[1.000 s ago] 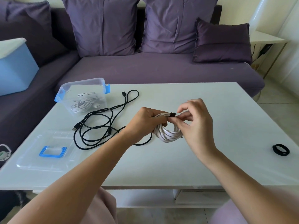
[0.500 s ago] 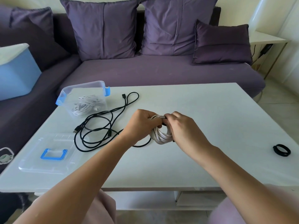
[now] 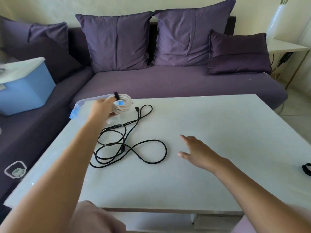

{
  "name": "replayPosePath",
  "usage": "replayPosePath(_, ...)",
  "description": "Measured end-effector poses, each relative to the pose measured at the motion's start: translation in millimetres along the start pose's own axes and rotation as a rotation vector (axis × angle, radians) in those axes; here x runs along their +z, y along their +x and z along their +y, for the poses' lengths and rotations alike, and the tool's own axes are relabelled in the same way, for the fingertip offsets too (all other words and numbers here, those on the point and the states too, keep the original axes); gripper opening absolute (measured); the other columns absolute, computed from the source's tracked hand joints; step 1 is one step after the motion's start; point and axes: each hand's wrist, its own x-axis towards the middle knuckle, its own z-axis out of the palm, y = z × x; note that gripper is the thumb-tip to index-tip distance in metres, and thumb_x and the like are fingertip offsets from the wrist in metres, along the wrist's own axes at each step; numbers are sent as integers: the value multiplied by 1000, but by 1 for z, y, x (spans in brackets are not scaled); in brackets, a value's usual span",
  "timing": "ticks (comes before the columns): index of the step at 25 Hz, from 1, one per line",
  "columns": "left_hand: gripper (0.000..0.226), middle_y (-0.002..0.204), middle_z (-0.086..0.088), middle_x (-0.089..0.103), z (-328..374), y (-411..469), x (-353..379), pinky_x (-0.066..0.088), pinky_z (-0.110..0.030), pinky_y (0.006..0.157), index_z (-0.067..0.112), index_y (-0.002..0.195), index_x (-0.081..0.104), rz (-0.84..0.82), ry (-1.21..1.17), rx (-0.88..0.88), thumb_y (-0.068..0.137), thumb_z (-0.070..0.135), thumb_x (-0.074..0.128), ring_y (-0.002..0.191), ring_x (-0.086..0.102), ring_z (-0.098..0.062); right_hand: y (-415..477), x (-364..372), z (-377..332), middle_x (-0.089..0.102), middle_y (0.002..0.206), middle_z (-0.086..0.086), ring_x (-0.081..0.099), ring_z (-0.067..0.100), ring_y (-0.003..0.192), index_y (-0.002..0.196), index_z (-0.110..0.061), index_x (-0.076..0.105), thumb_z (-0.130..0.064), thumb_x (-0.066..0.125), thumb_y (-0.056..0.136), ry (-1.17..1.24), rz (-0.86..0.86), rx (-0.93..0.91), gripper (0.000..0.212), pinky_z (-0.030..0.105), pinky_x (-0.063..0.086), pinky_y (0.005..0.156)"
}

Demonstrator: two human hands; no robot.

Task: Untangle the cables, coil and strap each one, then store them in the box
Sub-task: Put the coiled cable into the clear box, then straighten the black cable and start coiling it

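A white surface (image 3: pixel 218 132) stands by a purple sofa (image 3: pixel 168 81). The left hand (image 3: pixel 102 109) holds the white cable coil (image 3: pixel 123 105), tied with a black strap (image 3: pixel 116 96), over the clear box (image 3: pixel 74 113). The right hand (image 3: pixel 196 153) is open and holds nothing. A loose black cable (image 3: pixel 122 149) lies on the surface.

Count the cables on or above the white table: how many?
2. A coiled white cable with a black strap is in the left hand over the clear plastic box; a loose black cable lies on the white table. The hand may hide more inside the box.
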Motion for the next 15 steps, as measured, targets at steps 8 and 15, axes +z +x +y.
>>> replayPosePath(8,23,64,-4,48,-11,98,-43,38,-29,66,11,94,69,354,325,56,89,32,59,67,43,-23,8,22,-20,1,159,-9,6,9,146,151,-35,7,-47,50,94,8,-32,-204,72,28,19,114)
replayPosePath(15,37,58,1,41,-40,133,-53,31,-22,53,23,57,43,253,782,64,92,17,53,69,44,-23,22,52,-47,21,157,-4,14,13,144,147,-24,31,-33,43,100,-126,-42,-468,49,19,7,112)
